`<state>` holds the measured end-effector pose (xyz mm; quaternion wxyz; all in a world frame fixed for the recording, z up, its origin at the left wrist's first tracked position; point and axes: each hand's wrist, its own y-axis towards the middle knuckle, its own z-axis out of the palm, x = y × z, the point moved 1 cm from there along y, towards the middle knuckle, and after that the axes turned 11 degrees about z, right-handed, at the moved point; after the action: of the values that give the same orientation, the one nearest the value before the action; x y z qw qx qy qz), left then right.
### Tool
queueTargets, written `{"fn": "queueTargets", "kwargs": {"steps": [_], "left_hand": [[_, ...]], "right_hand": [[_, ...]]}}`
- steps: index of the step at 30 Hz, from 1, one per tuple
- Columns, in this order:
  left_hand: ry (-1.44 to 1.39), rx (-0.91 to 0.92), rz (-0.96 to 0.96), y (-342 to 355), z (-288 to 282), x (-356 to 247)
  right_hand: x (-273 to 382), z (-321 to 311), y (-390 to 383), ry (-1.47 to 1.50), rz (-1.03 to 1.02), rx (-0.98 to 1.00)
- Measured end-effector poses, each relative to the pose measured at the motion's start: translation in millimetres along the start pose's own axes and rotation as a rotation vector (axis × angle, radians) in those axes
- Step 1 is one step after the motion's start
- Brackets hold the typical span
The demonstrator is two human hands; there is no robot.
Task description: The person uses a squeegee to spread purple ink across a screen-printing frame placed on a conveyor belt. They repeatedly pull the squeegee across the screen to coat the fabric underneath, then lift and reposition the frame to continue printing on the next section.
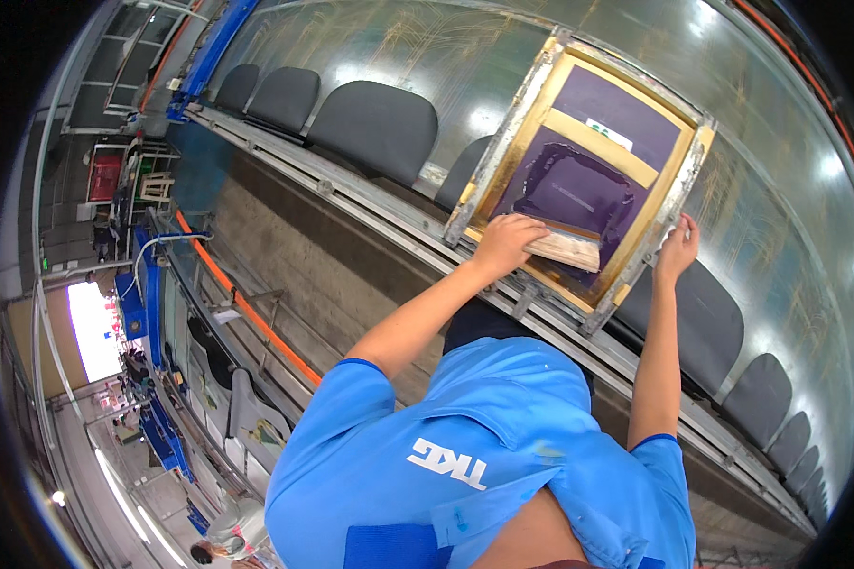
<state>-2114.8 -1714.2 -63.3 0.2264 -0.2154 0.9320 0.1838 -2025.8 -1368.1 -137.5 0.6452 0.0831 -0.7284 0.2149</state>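
A screen-printing frame [538,85] with a metal border and purple mesh lies tilted over the long table, directly in front of me. My left hand [510,245] is closed on the end of a wooden squeegee [567,248], which rests across the near part of the mesh. Dark ink [579,180] spreads over the mesh beyond the squeegee. At the frame's right outer side is my right hand [677,248], its fingers bent against the metal edge. How firmly those fingers grip is hard to see. Yellowish tape [598,149] crosses the mesh and lines the border.
Several dark grey rounded panels [375,128] lie in a row along the table [474,57], to both sides of the frame. A metal rail [370,209] runs along its near edge. On the left, an orange strip [247,303] follows another table. Another person [232,533] is far off at lower left.
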Motion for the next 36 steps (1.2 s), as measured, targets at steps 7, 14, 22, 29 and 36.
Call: {"fn": "queueTargets", "kwargs": {"steps": [7, 14, 22, 29, 36], "left_hand": [[0.058, 0.074, 0.059, -21.8, -28.3, 51.4], [0.070, 0.150, 0.207, -51.9, -24.8, 41.0], [-0.074, 0.189, 0.059, 121.6, -27.6, 100.1], [0.024, 0.100, 0.135, 117.0, -13.2, 94.3], [-0.020, 0.118, 0.154, 58.4, -18.9, 82.3]], "right_hand": [[-14.1, 44.3, -4.7, -0.316, -0.053, -0.113], [-4.2, 33.2, 0.9, -0.508, 0.064, -0.088], [131.8, 84.4, -56.3, -0.979, -0.522, 0.532], [60.4, 103.8, -97.6, -1.152, -0.529, 0.383], [62.9, 79.7, -155.2, -1.090, -0.440, 0.429]]}}
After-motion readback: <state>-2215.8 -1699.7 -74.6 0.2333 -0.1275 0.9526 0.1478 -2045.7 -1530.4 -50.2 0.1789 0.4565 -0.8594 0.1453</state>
